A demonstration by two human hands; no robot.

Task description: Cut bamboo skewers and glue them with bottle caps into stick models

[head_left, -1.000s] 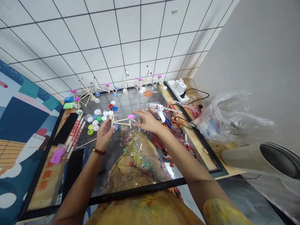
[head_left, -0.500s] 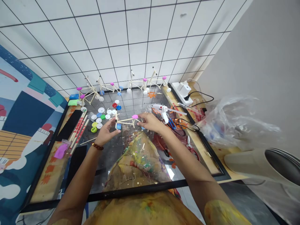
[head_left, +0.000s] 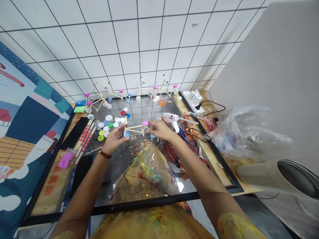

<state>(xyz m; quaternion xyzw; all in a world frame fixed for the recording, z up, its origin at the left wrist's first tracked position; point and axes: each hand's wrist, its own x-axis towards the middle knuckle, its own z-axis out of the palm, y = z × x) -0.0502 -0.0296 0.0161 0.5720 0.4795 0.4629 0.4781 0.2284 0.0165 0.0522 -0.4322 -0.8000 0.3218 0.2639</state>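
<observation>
Between my two hands is a small model bicycle [head_left: 136,127] made of thin wooden sticks, with a pink seat [head_left: 145,123] and blue bottle-cap wheels. My left hand [head_left: 115,137] grips its front end, beside the upright stick with dark ends and the blue cap [head_left: 126,134]. At the rear end, the fingers of my right hand [head_left: 160,130] close around the frame near the seat and another blue cap [head_left: 152,136]. Loose bottle caps [head_left: 109,118] in white, green, yellow, red and blue lie just left of the model.
Several similar stick bicycles [head_left: 147,89] stand along the tiled wall. A white glue gun [head_left: 173,119] lies right of my right hand, near a power strip [head_left: 193,101], cables and scissors [head_left: 200,152]. Wooden sticks [head_left: 83,139] and a pink packet [head_left: 66,160] lie left. A plastic bag [head_left: 246,129] sits right.
My view has tilted and shifted slightly, so the whole scene sits a little lower. Both hands keep their hold on the model bicycle, nearly still.
</observation>
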